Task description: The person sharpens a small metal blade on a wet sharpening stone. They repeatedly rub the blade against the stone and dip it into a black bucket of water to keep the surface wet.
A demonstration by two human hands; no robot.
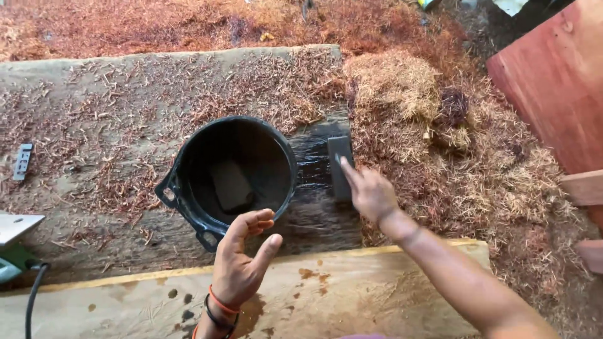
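A dark rectangular block lies on the wet, blackened end of a long grey plank, just right of a black bucket. The right hand rests on the block, its fingers laid flat and extended along the block's right edge, pressing on it rather than wrapping around it. The bucket stands on the same plank, touching the dark wet patch; a second dark block sits inside it at the bottom. The left hand hovers just below the bucket's rim, its fingers curled open and holding nothing, with orange and black bands around the wrist. Below both hands runs a pale wooden board marked with brown stains. Reddish wood shavings cover the plank's far part and the ground to the right. A reddish wooden panel stands at the upper right, and a green power tool with a cable shows at the left edge.
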